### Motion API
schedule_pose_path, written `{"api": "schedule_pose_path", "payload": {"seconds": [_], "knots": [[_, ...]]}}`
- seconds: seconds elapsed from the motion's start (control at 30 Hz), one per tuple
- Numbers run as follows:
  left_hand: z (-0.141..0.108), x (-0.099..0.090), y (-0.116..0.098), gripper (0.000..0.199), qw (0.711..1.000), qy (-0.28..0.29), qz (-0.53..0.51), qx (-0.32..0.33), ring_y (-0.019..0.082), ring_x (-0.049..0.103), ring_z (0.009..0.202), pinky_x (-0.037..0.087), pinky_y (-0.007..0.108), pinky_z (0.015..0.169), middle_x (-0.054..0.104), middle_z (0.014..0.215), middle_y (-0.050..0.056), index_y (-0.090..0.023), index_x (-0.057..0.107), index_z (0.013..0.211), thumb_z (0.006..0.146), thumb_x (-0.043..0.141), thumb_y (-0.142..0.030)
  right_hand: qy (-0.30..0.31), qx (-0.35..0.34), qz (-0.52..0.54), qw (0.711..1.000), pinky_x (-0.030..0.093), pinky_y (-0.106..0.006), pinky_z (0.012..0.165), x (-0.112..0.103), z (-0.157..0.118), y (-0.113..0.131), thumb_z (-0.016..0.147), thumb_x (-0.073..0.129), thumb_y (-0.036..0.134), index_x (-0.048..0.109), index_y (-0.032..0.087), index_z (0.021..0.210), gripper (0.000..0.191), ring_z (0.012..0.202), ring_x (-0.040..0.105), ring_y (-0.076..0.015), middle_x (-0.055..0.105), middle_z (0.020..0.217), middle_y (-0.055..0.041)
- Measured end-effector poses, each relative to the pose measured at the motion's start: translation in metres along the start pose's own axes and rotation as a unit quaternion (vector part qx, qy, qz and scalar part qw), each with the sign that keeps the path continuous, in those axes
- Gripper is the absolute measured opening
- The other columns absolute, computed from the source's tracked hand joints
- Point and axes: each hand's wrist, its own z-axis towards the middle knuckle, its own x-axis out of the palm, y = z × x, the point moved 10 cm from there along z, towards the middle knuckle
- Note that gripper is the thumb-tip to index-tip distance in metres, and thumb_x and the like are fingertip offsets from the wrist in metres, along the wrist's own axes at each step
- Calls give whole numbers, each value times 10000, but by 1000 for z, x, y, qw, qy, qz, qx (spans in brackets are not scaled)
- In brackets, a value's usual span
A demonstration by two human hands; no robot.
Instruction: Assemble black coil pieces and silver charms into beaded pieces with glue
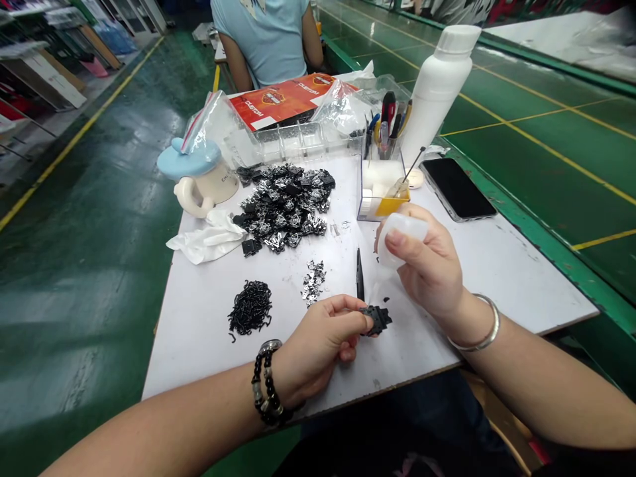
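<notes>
Near the table's front edge, my left hand (330,334) pinches a small black part (378,319) between thumb and fingers. Above and to the right of it, my right hand (430,265) is wrapped round a translucent white squeeze bottle (406,232), tilted down toward the part. Black tweezers (360,278) lie just behind my left hand. A heap of black and silver parts (288,202) is at the back. Small silver pieces (313,281) lie in front of that heap, and a pile of thin black bent pieces (251,307) is to their left.
A lidded mug (213,182) and crumpled tissue (211,238) are at the left. Behind are a compartment tray (293,142), a tool holder (368,205) and a tall white bottle (437,93). A phone (460,189) lies right. A person in light blue (271,40) sits beyond.
</notes>
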Motion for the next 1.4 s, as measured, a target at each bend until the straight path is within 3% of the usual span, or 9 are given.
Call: {"api": "schedule_pose_path", "payload": {"seconds": [0.2, 0.5, 1.03, 1.27, 1.4], "knots": [[1, -1, -1, 178, 1000, -9, 0, 2, 22, 327, 432, 215, 130, 353, 509, 552, -56, -140, 554, 751, 611, 662, -119, -27, -10, 34, 999, 300, -292, 507, -8, 4, 2, 809, 636, 399, 460, 213, 677, 288, 531, 393, -126, 398, 590, 22], [1, -2, -1, 194, 1000, -14, -4, -1, 30, 323, 442, 201, 144, 367, 486, 541, -62, -142, 571, 754, 593, 679, -131, 110, 14, 97, 989, 296, -274, 484, 18, -6, 3, 829, 634, 351, 454, 213, 705, 259, 514, 400, -112, 444, 571, 38], [0, -1, -1, 170, 1000, -4, -10, 7, 32, 333, 448, 210, 143, 365, 510, 569, -51, -152, 564, 730, 604, 675, -124, 131, 17, 91, 987, 268, -252, 483, 23, -8, 2, 837, 636, 316, 439, 206, 716, 257, 529, 373, -96, 431, 596, 46], [1, -1, -1, 187, 1000, -8, -9, 2, 30, 328, 447, 208, 142, 366, 496, 566, -55, -143, 568, 745, 600, 685, -126, 101, 13, 74, 992, 295, -267, 479, 18, -5, 2, 812, 652, 377, 449, 215, 696, 284, 512, 389, -110, 447, 578, 38], [1, -2, 0, 214, 1000, -10, -13, -2, 33, 326, 453, 194, 147, 365, 504, 581, -46, -146, 565, 750, 583, 698, -137, -41, -34, 72, 996, 332, -292, 482, -12, 6, 6, 803, 620, 449, 469, 226, 703, 288, 501, 420, -129, 439, 574, 27]]}}
